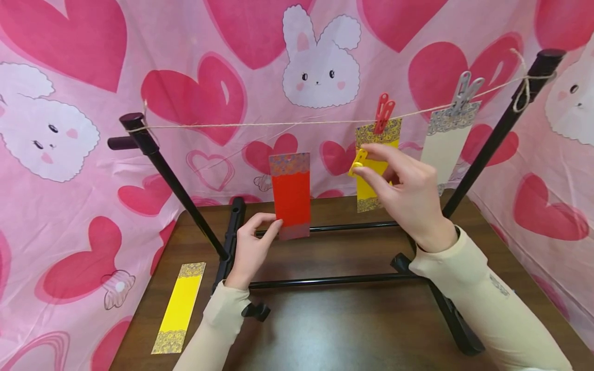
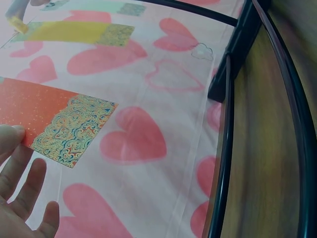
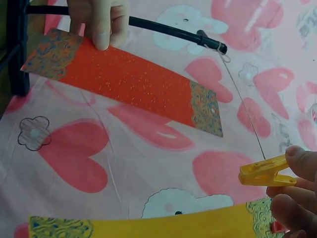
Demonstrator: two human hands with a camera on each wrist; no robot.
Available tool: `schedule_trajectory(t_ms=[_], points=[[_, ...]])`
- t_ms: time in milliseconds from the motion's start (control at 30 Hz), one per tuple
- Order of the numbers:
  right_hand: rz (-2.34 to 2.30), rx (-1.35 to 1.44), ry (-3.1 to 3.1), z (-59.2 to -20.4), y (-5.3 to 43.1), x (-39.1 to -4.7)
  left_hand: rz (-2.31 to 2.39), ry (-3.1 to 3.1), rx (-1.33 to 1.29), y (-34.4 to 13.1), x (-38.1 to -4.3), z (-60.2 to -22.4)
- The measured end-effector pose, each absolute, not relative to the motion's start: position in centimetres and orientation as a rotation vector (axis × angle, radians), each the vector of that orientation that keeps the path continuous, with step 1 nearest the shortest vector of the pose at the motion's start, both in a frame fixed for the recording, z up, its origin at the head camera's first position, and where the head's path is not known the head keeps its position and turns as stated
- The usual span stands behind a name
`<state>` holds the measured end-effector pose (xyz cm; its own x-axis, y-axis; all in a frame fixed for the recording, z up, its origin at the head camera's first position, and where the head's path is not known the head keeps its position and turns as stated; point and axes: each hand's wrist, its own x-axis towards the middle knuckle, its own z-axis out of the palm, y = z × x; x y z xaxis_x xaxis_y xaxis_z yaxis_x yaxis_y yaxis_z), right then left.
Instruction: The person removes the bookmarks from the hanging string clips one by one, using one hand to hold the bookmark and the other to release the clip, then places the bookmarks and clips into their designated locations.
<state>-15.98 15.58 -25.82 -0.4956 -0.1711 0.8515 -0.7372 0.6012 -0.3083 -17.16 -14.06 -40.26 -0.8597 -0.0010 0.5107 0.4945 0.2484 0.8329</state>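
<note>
My left hand pinches a red card with patterned ends by its lower left edge, holding it upright below the twine. The card's top edge is beneath the string. Between thumb and fingertips, my right hand pinches a yellow clothespin, in front of a hanging yellow card. That card is fixed to the twine by a red clothespin. Seen from the right wrist, the yellow clothespin points toward the red card.
A cream card hangs at the right from a grey clothespin. The twine spans a black frame standing on a brown table. Another yellow card lies at the table's left. A pink heart-print cloth covers the back.
</note>
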Motion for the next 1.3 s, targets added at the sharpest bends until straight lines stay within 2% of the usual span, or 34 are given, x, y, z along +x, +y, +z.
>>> schedule_trajectory(t_ms=[233,467,833,1300], points=[[0.820,0.706,-2.011,-26.6,16.7,-15.8,-1.684,-2.163,-0.337,-13.8,-15.6,-38.5],[0.788,0.690,-2.048,-27.4,17.7,-15.5,-1.671,-2.165,-0.336,-15.0,-16.3,-40.7],[0.765,0.618,-2.071,-28.6,19.4,-14.7,-1.601,-2.152,-0.427,-16.2,-15.7,-41.2],[0.755,0.533,-2.149,-30.7,21.7,-13.7,-1.640,-2.177,-0.334,-17.1,-14.8,-42.1]])
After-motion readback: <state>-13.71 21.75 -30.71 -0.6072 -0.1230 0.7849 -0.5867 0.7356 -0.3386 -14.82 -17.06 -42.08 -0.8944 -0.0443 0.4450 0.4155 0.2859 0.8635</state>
